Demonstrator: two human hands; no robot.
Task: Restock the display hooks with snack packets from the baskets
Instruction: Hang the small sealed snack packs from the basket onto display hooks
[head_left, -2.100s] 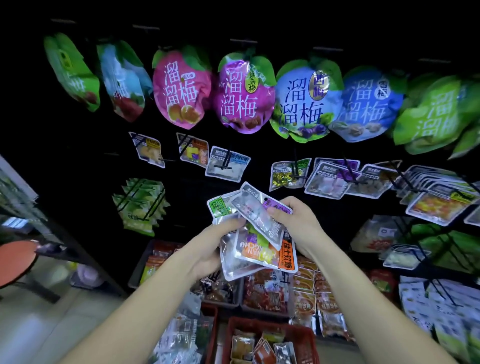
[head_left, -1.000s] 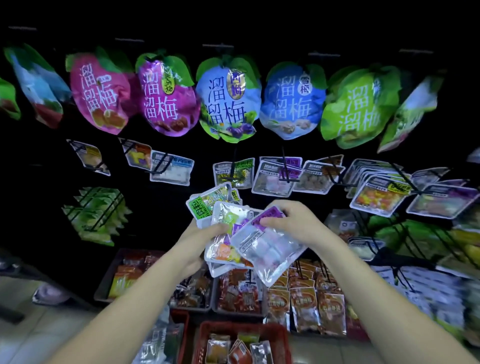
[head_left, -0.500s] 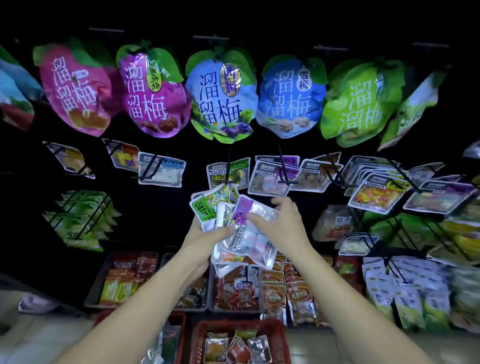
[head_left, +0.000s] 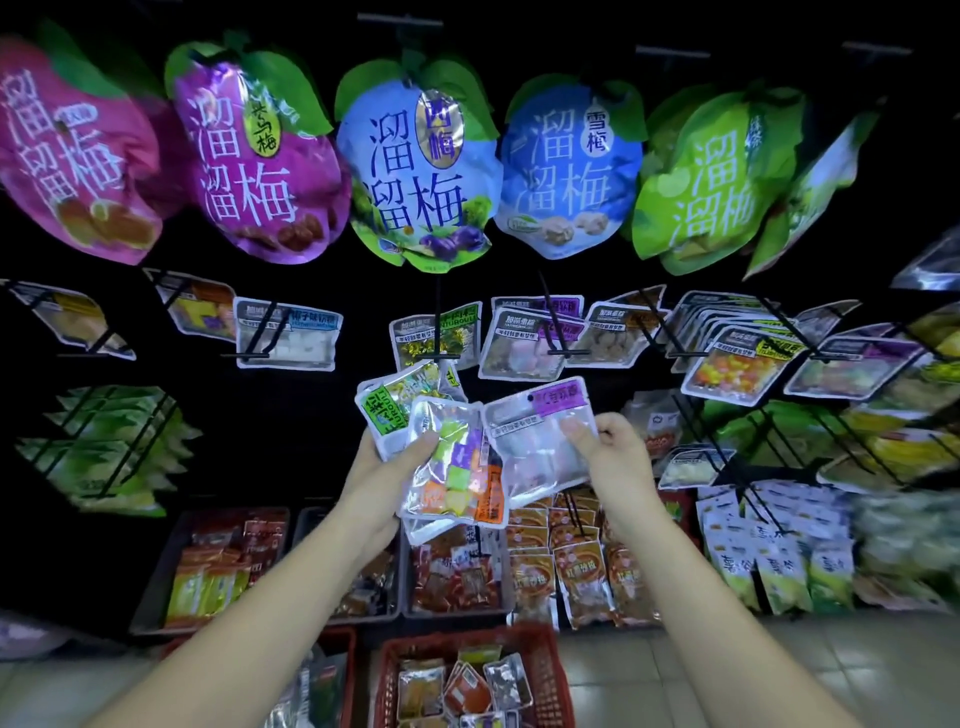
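My left hand grips a fanned stack of clear snack packets, a green-labelled one on top at the left. My right hand pinches a single clear packet with a purple label, held upright beside the stack and apart from it at its top. Just above hang display hooks with like packets; the nearest one bears purple-labelled packets. A red basket holding several packets sits on the floor below my arms.
Large plum bags hang in a row along the top. More hooks with packets run to the right. Dark trays of orange and red packets stand below. Green packets hang at the left. Tiled floor lies at the lower right.
My right hand has drawn the purple-labelled packet off the stack to the right and turned it upright. The view has shifted toward the hooks.
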